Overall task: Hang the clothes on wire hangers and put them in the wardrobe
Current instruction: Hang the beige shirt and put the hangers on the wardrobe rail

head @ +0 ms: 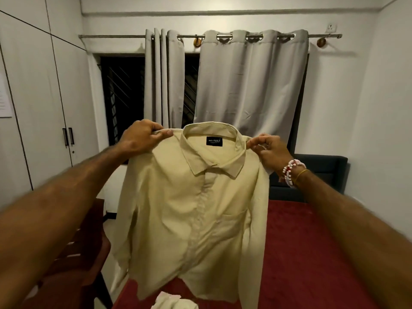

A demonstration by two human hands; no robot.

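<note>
Red bed point(312, 253) below; wardrobe point(44, 97) doors closed; left hand point(140, 137), right hand point(270, 150) pinch beige shirt point(189, 208) shoulders

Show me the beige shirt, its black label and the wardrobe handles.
beige shirt point(178, 208), head view, on the front panel.
black label point(214, 141), head view, middle of the label.
wardrobe handles point(71, 136), head view, the right handle.

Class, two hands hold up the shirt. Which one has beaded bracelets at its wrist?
The right hand, pinching the shirt at one shoulder: red-and-white beaded bracelets circle its wrist. The left hand, gripping the other shoulder, has a bare wrist.
</note>
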